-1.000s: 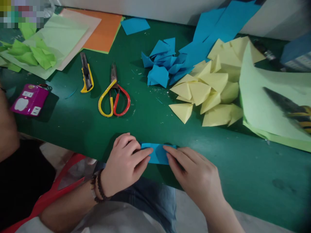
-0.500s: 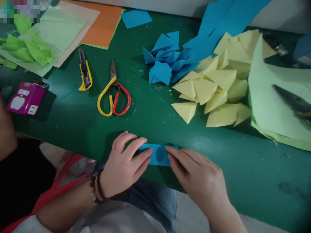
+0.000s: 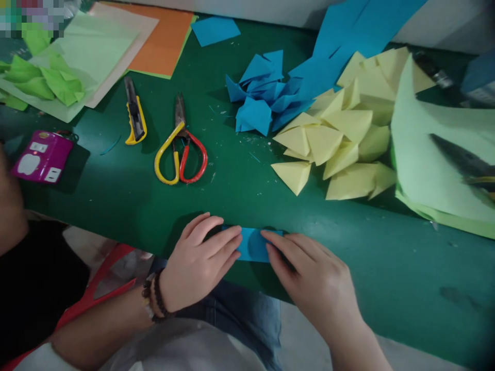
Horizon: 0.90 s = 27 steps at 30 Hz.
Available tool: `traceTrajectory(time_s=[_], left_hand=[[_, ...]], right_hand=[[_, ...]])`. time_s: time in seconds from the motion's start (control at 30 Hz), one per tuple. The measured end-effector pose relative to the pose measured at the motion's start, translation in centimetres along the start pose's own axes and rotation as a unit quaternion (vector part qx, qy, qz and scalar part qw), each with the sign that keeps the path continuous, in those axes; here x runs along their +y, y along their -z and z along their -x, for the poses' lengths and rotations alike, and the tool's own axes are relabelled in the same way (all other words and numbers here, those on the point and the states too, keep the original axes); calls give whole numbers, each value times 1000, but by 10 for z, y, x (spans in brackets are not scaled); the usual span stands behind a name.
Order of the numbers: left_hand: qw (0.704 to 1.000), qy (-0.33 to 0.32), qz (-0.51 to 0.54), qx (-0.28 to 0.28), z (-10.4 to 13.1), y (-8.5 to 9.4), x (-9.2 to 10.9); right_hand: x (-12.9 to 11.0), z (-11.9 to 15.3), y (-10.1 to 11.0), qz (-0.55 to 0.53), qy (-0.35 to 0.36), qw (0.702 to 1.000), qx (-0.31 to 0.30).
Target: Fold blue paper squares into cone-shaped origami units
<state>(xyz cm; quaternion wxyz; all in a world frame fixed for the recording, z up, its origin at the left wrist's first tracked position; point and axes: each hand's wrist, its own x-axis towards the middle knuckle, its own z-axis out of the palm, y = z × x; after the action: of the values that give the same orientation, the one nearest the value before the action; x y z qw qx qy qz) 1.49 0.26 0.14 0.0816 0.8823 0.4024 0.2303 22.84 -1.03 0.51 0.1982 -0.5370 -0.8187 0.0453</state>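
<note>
A small blue strip of paper (image 3: 250, 245) lies flat on the green table near its front edge, between my hands. My left hand (image 3: 207, 255) rests over its left end, fingers stretched out and slightly apart, with the fingertips on the paper. It hides that end. At the right end, my right hand (image 3: 315, 273) pinches the paper between thumb and forefinger; the other fingers curl beneath the hand. Dark bead bracelets (image 3: 155, 299) circle my left wrist.
Beyond my hands lie scissors (image 3: 181, 139), a yellow cutter knife (image 3: 135, 113) and a purple box (image 3: 42, 156). Folded yellow papers (image 3: 328, 139), folded blue papers (image 3: 255, 95) and pale green sheets (image 3: 444, 154) spread rightward. Another person's arm (image 3: 10, 206) is at the left.
The fingers of my left hand have drawn closer together on the paper's left end. My right hand keeps its pinch almost in place. The view has shifted slightly.
</note>
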Motion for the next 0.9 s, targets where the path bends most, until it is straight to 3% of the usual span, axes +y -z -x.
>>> traceTrajectory(time_s=[0.1, 0.23, 0.4, 0.57, 0.77, 0.9], left_hand=[[1000, -4, 1, 4, 0, 0, 0], [1000, -3, -13, -4, 1, -1, 0], [1000, -1, -9, 17, 3, -4, 0], [1000, -7, -8, 25, 5, -6, -1], [1000, -10, -10, 24, 5, -5, -2], [1000, -7, -2, 19, 5, -3, -2]], right_hand=[[1, 3, 6, -20, -15, 1000, 9], [-16, 22, 21, -95, -132, 984, 68], [-68, 50, 17, -364, -196, 909, -42], [-102, 58, -2, -426, -301, 853, -35], [-112, 59, -8, -455, -333, 825, -29], [-102, 61, -11, -458, -335, 823, -33]])
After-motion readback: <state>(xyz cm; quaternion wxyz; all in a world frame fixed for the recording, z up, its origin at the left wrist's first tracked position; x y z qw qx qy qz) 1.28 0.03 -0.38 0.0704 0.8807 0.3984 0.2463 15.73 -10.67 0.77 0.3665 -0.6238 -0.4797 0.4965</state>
